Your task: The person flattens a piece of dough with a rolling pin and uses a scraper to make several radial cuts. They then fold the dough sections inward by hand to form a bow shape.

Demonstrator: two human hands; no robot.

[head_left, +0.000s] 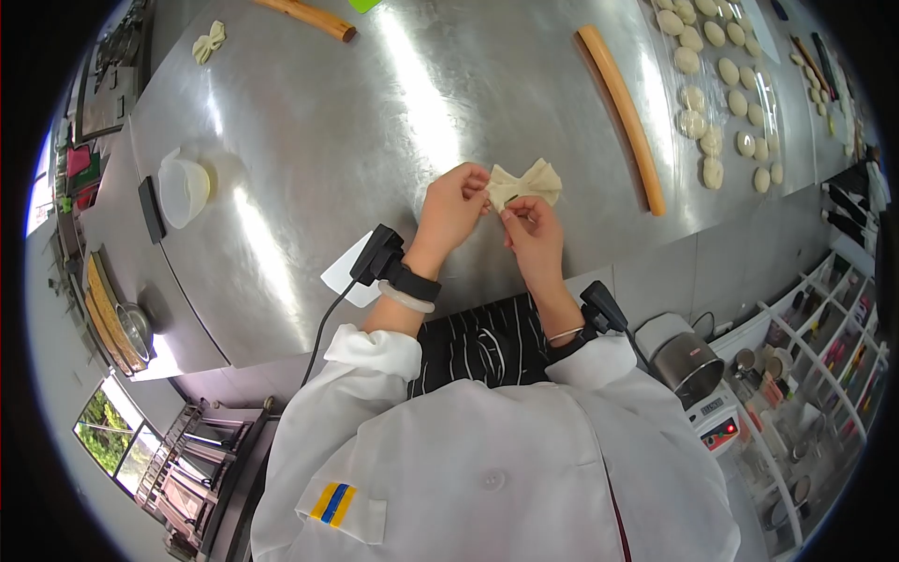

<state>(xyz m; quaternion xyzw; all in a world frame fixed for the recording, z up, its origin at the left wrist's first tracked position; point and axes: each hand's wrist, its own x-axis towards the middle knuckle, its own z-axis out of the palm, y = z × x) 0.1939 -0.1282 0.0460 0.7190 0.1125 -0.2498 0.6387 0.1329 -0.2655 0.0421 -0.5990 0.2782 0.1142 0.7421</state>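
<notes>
Head view, work at a steel table (309, 140). Nearest, the table's front edge runs just below both wrists, with a white card (348, 272) lying on it at 7 o'clock of the hands; left hand (451, 211) with fingers closed on the left wing of a bow-shaped dough piece (526, 183); right hand (534, 239) with thumb and forefinger pinched together on the lower middle of the same piece; the dough is held just above the steel, close to the front edge, at 12 o'clock of the right hand. At 3 o'clock of the dough, near but apart, a long wooden stick (623, 112) lies slanted towards the front edge; beyond it, at 2 o'clock, rows of dough rounds (712, 103) fill the right end. At 9 o'clock, well apart, a white bowl (183, 192) sits by the left edge; bare steel lies open between it and the hands. Farthest, at 11 o'clock, a second dough bow (208, 42) and a rolling pin (309, 17).
</notes>
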